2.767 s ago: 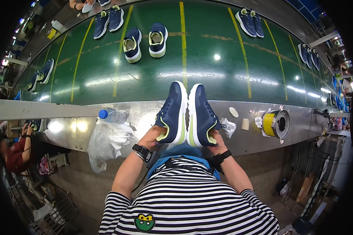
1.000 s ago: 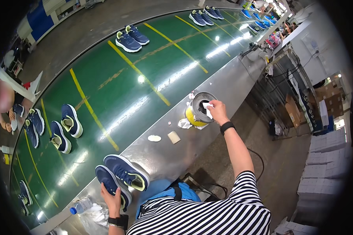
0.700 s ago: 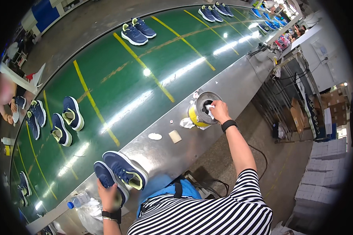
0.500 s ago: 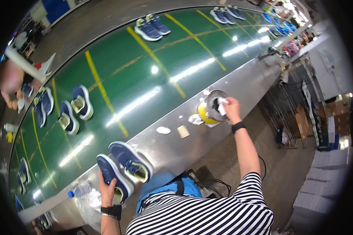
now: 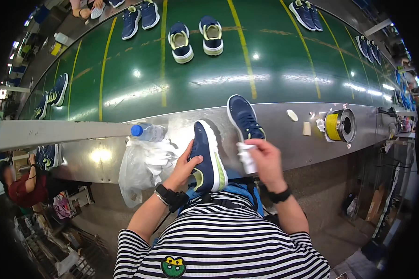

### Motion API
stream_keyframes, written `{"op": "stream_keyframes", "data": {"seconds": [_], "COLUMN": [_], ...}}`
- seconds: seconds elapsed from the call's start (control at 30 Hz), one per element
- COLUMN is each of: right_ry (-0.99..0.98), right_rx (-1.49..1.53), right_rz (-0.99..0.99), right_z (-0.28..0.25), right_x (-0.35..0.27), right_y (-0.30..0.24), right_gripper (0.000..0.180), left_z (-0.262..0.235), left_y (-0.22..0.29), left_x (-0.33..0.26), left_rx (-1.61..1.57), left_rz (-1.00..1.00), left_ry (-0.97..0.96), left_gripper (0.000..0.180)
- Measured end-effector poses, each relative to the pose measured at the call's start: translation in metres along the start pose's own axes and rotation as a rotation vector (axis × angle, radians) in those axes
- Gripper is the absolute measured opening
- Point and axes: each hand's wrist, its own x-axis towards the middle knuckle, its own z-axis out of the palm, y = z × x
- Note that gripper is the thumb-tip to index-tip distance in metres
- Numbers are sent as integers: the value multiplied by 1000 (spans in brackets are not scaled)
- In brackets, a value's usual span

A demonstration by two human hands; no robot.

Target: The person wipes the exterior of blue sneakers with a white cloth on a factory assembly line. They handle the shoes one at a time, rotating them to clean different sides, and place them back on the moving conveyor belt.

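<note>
My left hand (image 5: 182, 168) is closed around a navy sneaker (image 5: 207, 158), tilted so its white and lime sole faces right. Pinched in my right hand (image 5: 266, 160) is a folded white cloth (image 5: 246, 157), held a little to the right of that sneaker. Its mate, a second navy sneaker (image 5: 243, 116), rests on the metal ledge (image 5: 284, 156) just beyond my right hand, its heel partly hidden by the hand. Farther right on the ledge lies a round tin (image 5: 341, 125) with a yellow label and a dark opening.
Pairs of navy sneakers (image 5: 212, 35) stand on the green conveyor belt (image 5: 139, 93). Left on the ledge are a blue-capped bottle (image 5: 148, 132) and a plastic bag (image 5: 134, 172) with white cloths. A beige block (image 5: 307, 129) lies before the tin. Another person (image 5: 25, 186) sits lower left.
My right hand has come back from the tin to beside the sneaker, bringing the white cloth. My left hand keeps hold of the sneaker, now lifted and tilted. The view has turned.
</note>
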Motion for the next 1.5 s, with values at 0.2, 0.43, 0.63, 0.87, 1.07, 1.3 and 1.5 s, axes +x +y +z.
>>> {"op": "stream_keyframes", "data": {"seconds": [0.2,0.43,0.63,0.87,1.07,1.3,1.5], "right_ry": [-100,-49,-169,-126,-148,-205,-220], "right_rx": [-547,-825,-773,-822,-804,-868,-855], "right_rz": [-285,-465,-403,-392,-374,-350,-306], "right_z": [57,73,67,66,64,73,75], "right_x": [13,52,30,60,50,94,82], "right_y": [55,62,59,53,58,55,53], "right_gripper": [14,6,7,4,5,3,2], "left_z": [-5,-15,-17,-12,-13,-14,-14], "left_y": [6,-1,-1,-1,-1,-5,5], "left_x": [-9,-4,-3,-2,-4,-6,-5], "left_rx": [-15,164,231,361,385,374,388], "left_rz": [-86,-69,-46,-36,-27,-16,-46], "left_ry": [-19,-41,-13,-4,1,-5,-12], "left_gripper": [73,74,75,75,75,75,75]}}
